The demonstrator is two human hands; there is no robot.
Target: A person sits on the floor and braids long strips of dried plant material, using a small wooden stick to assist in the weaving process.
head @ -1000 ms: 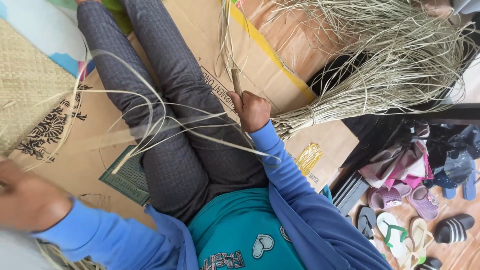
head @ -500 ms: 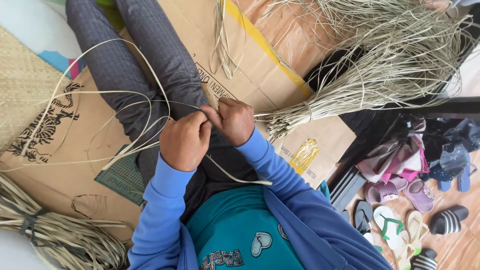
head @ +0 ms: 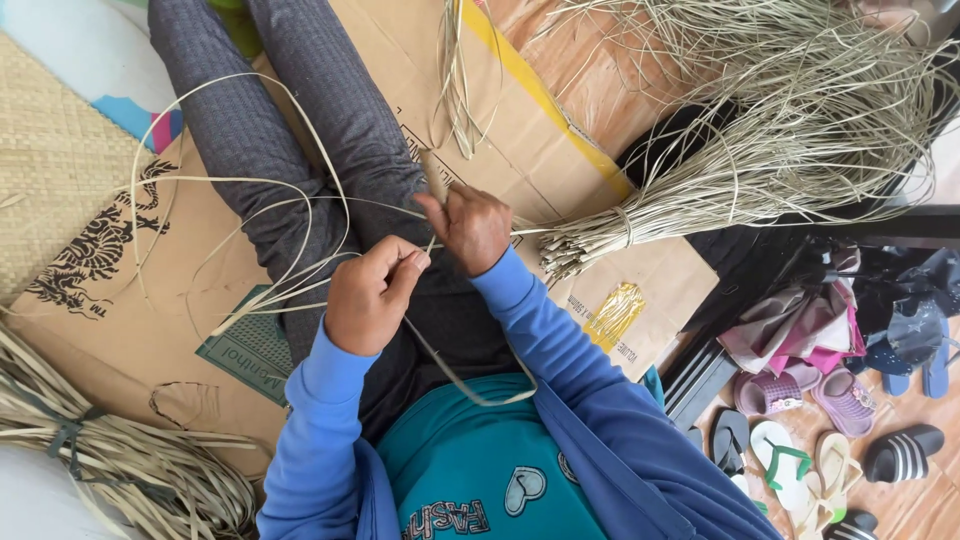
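Here, in the head view, both hands meet over the person's lap, above the grey trousers (head: 300,150). The left hand (head: 372,295) is curled nearly closed, thumb and fingers pinching pale reed strips (head: 300,215) at its tips. The right hand (head: 470,225) sits just beside it, fingers folded tight around the same strips. From the pinch the strips run mainly leftward across the thighs, sweeping out in wide loops over the flattened cardboard (head: 140,330); one strip trails back toward the body, curving across the teal shirt (head: 470,470). Right of the hands lies a tied reed bundle (head: 700,190), its cut ends pointing at the right hand and its loose ends fanning up and to the right. Another bundle (head: 100,450) lies at lower left, and a woven mat (head: 50,190) at the left edge. Sandals (head: 830,440) are scattered on the floor at lower right.
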